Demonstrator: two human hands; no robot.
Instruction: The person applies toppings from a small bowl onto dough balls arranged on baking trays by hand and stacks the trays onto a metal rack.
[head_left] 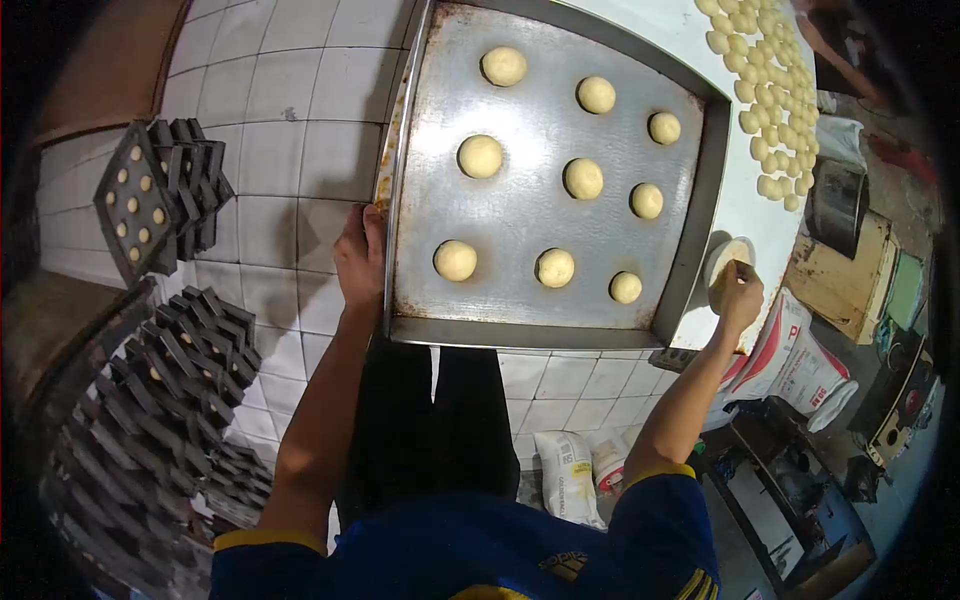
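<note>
A large metal tray (560, 222) with several round dough balls (583, 179) in rows lies in front of me, partly over a white table (755, 230). At its left edge, my left hand (361, 258) grips the rim with the thumb on top. To the right of the tray, my right hand (740, 292) reaches into a small round bowl (728, 262) on the table, its fingers pinched together inside the rim. What those fingers hold is too small to make out.
Many small dough pieces (770, 95) cover the far right of the table. Stacked trays (190, 350) stand on the left, one with dough balls (134, 205). Sacks (795, 365) and a dark shelf (790, 500) are at the right. Another person's arm (835, 60) shows at the top right.
</note>
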